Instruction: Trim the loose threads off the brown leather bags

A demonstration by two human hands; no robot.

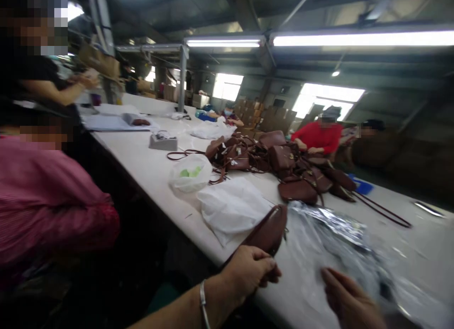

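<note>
My left hand (250, 272), with a silver bangle at the wrist, has its fingers curled and pinched together. What it holds, if anything, is hidden. Just behind it a dark brown leather handbag (267, 232) stands near the table edge, its lower end covered by the hand. Over clear plastic wrapping (312, 253), my right hand (351, 296) is blurred, thumb and fingers drawn together; anything in them is too small to make out. Beyond the handbag lies a white cloth-like bag (230, 208).
Brown handbags (280, 158) with long straps are heaped across the white table (142, 163). A plastic bag with green pieces (189, 173) and a grey dispenser (163, 141) lie left. A pink-clothed person (53, 196) is close at left; a red-sleeved person (319, 135) works opposite.
</note>
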